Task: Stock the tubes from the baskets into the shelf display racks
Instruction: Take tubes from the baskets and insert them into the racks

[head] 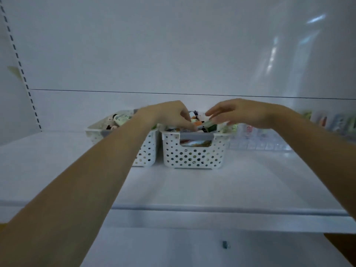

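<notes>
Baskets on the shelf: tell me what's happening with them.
A person has both hands over the right basket, which is heaped with small tubes. The left hand curls its fingers down among them. The right hand hovers over a green tube, though blur hides whether either hand actually grips one. The left basket is also full. A clear display rack to the right already holds some tubes.
</notes>
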### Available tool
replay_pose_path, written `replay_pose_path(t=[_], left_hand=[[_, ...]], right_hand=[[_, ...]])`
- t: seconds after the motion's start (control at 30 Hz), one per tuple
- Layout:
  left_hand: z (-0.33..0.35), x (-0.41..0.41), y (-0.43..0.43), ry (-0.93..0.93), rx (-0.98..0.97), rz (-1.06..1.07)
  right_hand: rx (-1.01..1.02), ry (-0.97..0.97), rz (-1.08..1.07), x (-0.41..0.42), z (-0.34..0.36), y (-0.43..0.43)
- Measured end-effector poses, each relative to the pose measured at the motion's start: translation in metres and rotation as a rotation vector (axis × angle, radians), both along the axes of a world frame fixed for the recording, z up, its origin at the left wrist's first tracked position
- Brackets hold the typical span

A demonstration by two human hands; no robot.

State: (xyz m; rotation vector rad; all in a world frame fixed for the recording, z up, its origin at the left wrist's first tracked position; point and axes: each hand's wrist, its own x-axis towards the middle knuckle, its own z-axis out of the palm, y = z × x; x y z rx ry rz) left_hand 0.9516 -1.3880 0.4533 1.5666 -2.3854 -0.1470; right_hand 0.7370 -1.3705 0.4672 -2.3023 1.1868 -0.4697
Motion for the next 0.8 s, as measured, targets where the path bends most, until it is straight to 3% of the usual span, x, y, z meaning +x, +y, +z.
replay_pose_path(t=[0.17, 0.27, 0.37, 0.47, 0.63, 0.73, 0.8], left_hand=[[0.003, -0.012, -0.01, -0.225, 0.053, 0.175], [0.002, -0.016, -0.006, -0.235, 0.051, 0.219], [0.002, -0.018, 0.005, -0.175, 0.003, 0.247], [0.014, -0.019, 0.012, -0.004, -0.061, 0.299], [0.036, -0.028, 0.011, 0.621, -0.086, 0.209], [0.051, -0.045, -0.001, 0.765, -0.138, 0.148], [0.059, -0.062, -0.01, 0.778, -0.079, 0.088]], right_hand=[[-0.048, 0.004, 0.014, -0.002, -0.009, -0.022], [-0.009, -0.037, -0.048, 0.002, -0.015, -0.035], [-0.106, -0.138, -0.08, 0.003, -0.017, -0.042], [-0.115, -0.442, -0.11, -0.004, -0.017, -0.046], [0.101, -0.923, -0.115, -0.018, -0.011, -0.049], [0.161, -1.102, -0.146, -0.032, -0.01, -0.048], [0.137, -1.11, -0.224, -0.046, -0.009, -0.048]])
